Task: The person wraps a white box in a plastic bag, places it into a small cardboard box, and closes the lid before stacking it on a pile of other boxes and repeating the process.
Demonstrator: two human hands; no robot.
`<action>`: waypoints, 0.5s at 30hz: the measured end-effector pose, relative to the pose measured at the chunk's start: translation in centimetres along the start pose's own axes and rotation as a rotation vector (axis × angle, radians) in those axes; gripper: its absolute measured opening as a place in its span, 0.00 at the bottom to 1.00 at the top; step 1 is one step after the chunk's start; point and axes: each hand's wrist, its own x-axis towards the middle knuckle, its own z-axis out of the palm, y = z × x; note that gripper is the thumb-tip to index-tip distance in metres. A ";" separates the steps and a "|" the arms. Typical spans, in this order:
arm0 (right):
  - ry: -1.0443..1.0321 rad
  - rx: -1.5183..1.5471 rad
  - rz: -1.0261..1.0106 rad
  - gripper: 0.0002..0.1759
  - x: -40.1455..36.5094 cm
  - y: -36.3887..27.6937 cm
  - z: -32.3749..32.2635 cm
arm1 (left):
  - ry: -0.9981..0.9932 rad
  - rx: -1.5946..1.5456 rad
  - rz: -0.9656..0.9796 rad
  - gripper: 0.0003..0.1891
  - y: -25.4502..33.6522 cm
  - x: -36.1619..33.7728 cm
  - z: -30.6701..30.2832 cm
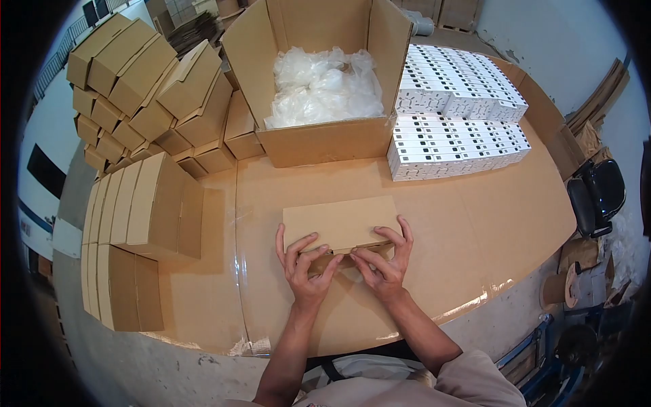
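Observation:
A small flat brown cardboard box [339, 222] lies on the cardboard-covered table in front of me. My left hand [303, 268] rests on its near left edge, fingers spread over the lid and the front flap. Beside it, my right hand [385, 263] presses the near right edge, its fingertips on the front flap. Both hands touch the box at its near side, thumbs close together.
A large open carton [319, 139] holding clear plastic bags [324, 85] stands behind the box. Rows of white boxes [461, 115] lie at the right. Stacks of folded brown boxes [146, 203] fill the left side. A dark chair [597, 193] sits past the table's right edge.

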 end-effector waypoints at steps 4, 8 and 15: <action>-0.010 -0.022 -0.022 0.15 0.3 -0.3 0.1 | 0.003 0.003 0.013 0.20 -0.8 -0.6 0.4; -0.030 -0.018 -0.039 0.16 0.1 0.0 0.2 | 0.010 0.003 0.041 0.18 -0.3 0.1 0.3; -0.043 -0.035 0.004 0.12 0.7 -0.4 -0.1 | 0.031 0.005 0.048 0.17 -0.4 0.0 0.5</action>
